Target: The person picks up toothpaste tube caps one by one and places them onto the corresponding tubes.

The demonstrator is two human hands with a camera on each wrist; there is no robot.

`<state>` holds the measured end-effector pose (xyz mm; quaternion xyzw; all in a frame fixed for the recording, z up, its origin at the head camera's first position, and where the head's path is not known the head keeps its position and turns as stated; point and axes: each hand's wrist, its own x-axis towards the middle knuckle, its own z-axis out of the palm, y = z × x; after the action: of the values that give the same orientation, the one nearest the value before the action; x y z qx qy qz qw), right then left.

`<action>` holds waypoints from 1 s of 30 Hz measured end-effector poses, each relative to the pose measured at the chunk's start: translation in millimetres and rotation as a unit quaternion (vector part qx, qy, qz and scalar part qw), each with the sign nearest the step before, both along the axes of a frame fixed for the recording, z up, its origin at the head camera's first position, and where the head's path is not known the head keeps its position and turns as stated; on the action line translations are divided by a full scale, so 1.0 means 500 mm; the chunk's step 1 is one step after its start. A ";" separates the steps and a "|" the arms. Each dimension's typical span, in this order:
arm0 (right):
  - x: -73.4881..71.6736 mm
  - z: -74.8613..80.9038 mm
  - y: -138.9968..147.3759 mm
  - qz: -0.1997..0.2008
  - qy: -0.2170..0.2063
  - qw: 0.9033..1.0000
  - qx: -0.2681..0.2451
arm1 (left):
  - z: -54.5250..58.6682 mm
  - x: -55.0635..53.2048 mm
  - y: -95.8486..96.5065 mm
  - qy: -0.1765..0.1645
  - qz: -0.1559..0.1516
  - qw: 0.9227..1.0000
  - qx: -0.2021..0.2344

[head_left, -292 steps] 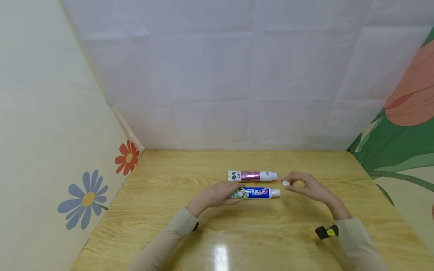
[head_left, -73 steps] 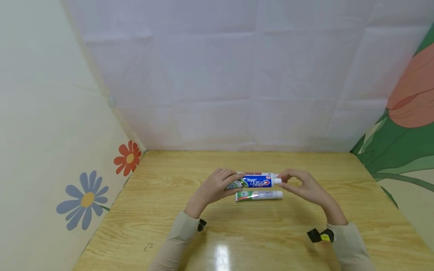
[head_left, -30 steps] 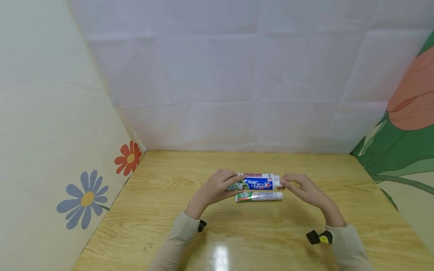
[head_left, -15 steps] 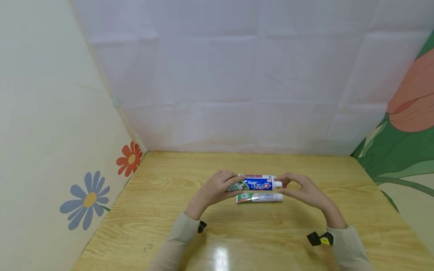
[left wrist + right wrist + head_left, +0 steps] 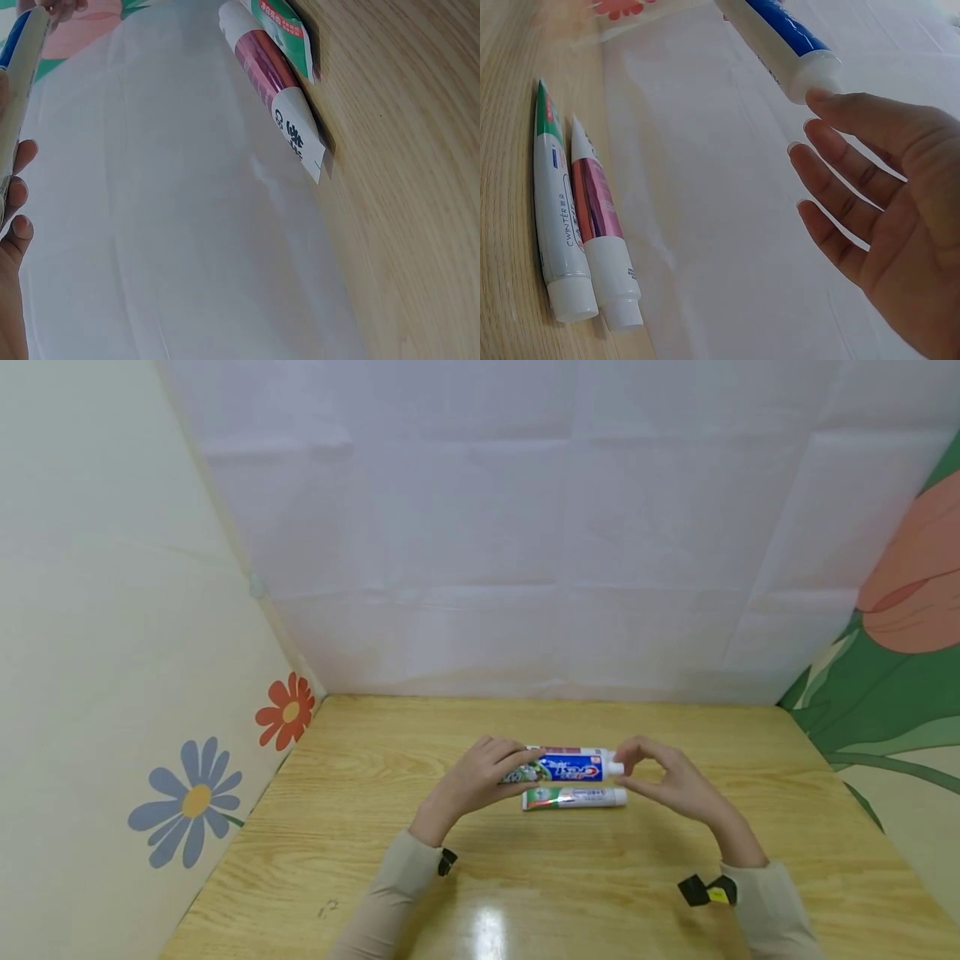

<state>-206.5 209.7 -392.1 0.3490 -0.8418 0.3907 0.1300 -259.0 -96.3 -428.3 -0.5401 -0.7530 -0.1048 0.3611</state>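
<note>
My left hand (image 5: 468, 781) grips a blue toothpaste tube (image 5: 573, 767) near its left end and holds it above the table. A white cap (image 5: 819, 75) is at the tube's right end. My right hand (image 5: 678, 781) is at that cap, fingers spread loosely; in the right wrist view the thumb touches the cap's edge and the other visible fingers stand apart from it. Beneath the held tube, a green-and-white toothpaste tube (image 5: 577, 797) lies on the table. Beside it lies a pink-and-white toothpaste tube (image 5: 600, 217), partly hidden by the blue one in the head view.
The wood-grain table (image 5: 375, 760) meets a pale hanging sheet (image 5: 480, 568) at the back. Flower-patterned sheets (image 5: 90, 652) stand on the left and right. Small dark marks (image 5: 327, 908) show on the tabletop at front left.
About ten seconds ago my right hand pinched a small white cap away from the tubes. One second ago its fingers were closed on the blue tube's cap; they have since spread. The left hand stays put.
</note>
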 end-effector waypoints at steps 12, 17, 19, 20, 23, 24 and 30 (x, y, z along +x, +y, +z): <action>0.005 0.007 0.000 -0.023 -0.022 0.999 0.010 | -0.002 0.000 0.002 0.004 0.000 1.000 0.000; 0.004 0.005 0.003 -0.023 -0.026 0.999 0.017 | -0.004 -0.001 0.003 0.011 -0.003 1.000 0.002; -0.004 -0.007 0.008 -0.023 -0.025 0.999 0.018 | -0.004 -0.001 0.003 0.012 -0.002 1.000 0.002; -0.008 -0.014 0.010 -0.023 -0.023 0.999 0.019 | -0.003 -0.001 0.003 0.011 -0.002 1.000 0.001; -0.024 -0.036 0.020 -0.025 -0.022 0.999 0.023 | -0.002 -0.001 0.003 0.009 -0.002 1.000 0.001; -0.028 -0.043 0.024 -0.025 -0.023 0.999 0.024 | -0.003 -0.001 0.003 0.009 -0.002 1.000 0.001; -0.036 -0.053 0.031 0.001 -0.020 1.000 0.020 | -0.006 -0.001 0.003 0.007 -0.001 1.000 -0.004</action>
<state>-224.7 225.3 -418.7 0.3440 -0.8516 0.3811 0.1057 -259.6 -94.7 -431.1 -0.5434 -0.7502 -0.0983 0.3638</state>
